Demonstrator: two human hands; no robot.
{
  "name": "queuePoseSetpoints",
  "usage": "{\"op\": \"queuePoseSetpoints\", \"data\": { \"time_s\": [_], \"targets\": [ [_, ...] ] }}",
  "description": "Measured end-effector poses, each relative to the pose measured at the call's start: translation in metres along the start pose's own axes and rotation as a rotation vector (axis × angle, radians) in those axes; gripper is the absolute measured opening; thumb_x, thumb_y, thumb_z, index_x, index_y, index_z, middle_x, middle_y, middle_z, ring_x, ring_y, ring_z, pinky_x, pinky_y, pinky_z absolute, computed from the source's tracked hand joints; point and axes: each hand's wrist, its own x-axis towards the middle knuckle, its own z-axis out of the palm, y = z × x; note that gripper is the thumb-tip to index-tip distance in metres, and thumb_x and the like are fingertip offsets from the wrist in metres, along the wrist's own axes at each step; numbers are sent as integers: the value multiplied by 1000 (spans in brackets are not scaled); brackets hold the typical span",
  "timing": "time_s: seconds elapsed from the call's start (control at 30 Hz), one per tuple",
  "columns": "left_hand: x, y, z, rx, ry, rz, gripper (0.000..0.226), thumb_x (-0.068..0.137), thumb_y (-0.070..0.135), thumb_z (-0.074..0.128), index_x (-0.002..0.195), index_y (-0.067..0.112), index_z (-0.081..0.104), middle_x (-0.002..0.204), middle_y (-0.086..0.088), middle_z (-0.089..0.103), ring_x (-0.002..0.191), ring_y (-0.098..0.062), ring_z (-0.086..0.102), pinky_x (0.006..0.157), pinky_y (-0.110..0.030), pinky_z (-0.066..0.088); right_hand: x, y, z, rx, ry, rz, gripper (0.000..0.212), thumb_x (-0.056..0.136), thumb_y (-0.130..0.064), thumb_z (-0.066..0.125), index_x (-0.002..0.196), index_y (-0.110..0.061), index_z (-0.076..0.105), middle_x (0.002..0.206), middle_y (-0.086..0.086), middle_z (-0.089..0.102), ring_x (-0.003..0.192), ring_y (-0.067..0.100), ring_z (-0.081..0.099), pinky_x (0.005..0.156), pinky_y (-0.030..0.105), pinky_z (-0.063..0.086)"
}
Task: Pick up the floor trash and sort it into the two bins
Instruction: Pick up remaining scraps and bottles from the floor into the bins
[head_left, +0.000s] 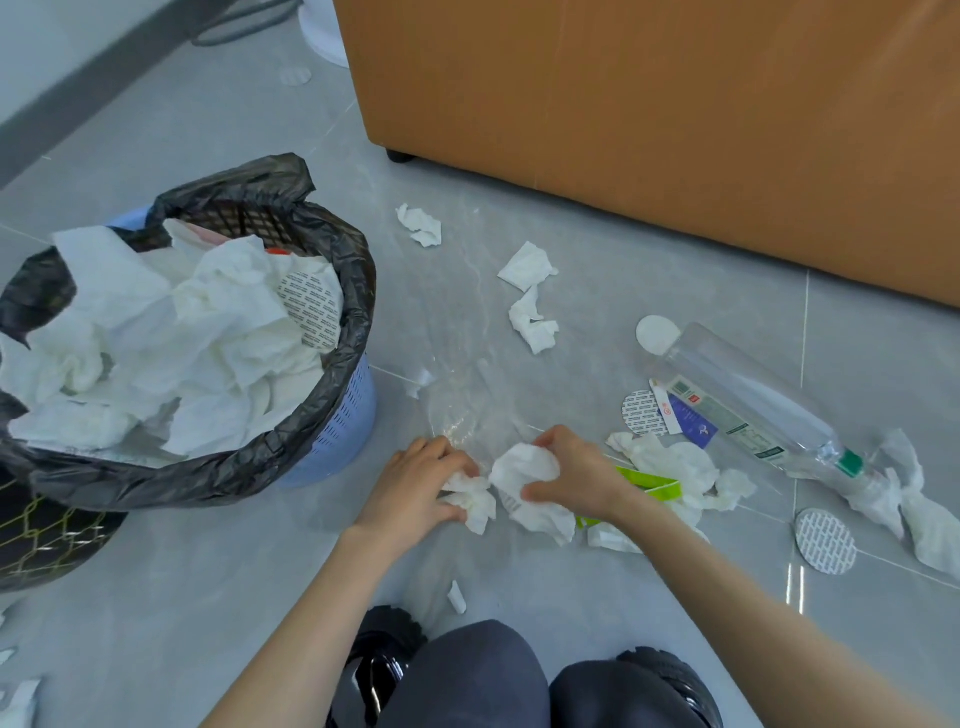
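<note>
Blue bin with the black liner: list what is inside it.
Crumpled white tissues fill the blue bin to its rim, with a printed round seal on top beside the black liner. Whatever lies under the tissues is covered.

A black-lined blue bin (343, 415) stands heaped with white tissue, and a dark bin (47, 540) with a gold pattern sits just beside it. On the floor (208, 597), the left hand (415, 483) holds a small tissue (470, 499) in its grip and the right hand (576, 473) a large tissue (524, 467). Three crumpled tissues (527, 267) lie beyond. At right, a clear bottle (753, 405) lies on its side among round seals (825, 540).
</note>
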Motion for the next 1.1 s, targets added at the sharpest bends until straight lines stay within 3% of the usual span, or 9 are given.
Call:
{"op": "queuePoseSetpoints", "data": {
  "time_s": [0.13,0.3,0.47,0.6,0.73,0.8,0.87,0.93,1.1],
  "targets": [
    [-3,-2,1,-265,50,-116,26,76,29,75,99,24,62,98,6,57,89,-12,51,72,-20,41,-1,-1,25,-214,51,8,56,77,-27,73,122,-13,43,118,13,59,112,29,55,86,34,44],
    [-4,3,-9,-634,130,-253,19,74,25,79,86,27,64,84,5,67,70,-5,58,65,-17,45,0,1,24,-322,163,-8,68,69,-32,78,122,-8,43,124,10,40,118,29,38,94,34,39],
    [3,13,-22,-914,285,-389,18,79,22,74,95,18,66,85,5,68,74,-4,60,62,-7,44,1,3,24,-172,137,-5,58,68,-25,80,101,-13,34,109,12,59,104,32,55,71,32,38],
    [19,13,-12,-850,375,-527,24,78,25,74,95,8,70,84,-1,66,76,-10,60,61,-14,44,-2,6,20,-79,135,7,52,73,-18,75,100,-14,31,100,12,61,95,31,59,68,32,39],
    [36,17,5,-568,369,-579,22,72,34,78,81,15,71,112,-6,47,122,-22,38,90,-23,34,-3,10,5,36,105,26,50,80,-15,71,120,-5,43,109,12,59,103,29,57,73,29,37],
    [40,25,9,-496,334,-575,19,71,34,79,71,23,63,131,-12,42,130,-23,29,88,-17,24,-4,11,-6,54,90,52,50,82,-17,69,125,-3,49,119,12,59,111,28,55,80,27,39],
    [42,34,13,-460,341,-577,16,71,31,78,70,23,64,136,-15,39,130,-24,29,86,-15,20,-5,12,-16,88,72,63,44,83,-18,68,122,-4,55,119,11,61,110,27,56,83,28,41],
    [44,39,17,-460,381,-588,13,72,24,78,78,16,70,133,-14,39,128,-24,33,95,-19,25,-8,10,-25,152,67,77,34,83,-15,67,114,-4,59,108,10,63,97,24,57,76,26,40],
    [50,44,18,-420,357,-610,15,71,25,78,78,16,69,97,-11,66,99,-27,57,87,-32,44,-10,8,-44,305,104,67,26,81,-8,68,106,-3,63,95,10,65,85,22,58,71,30,45]
  ]
}}
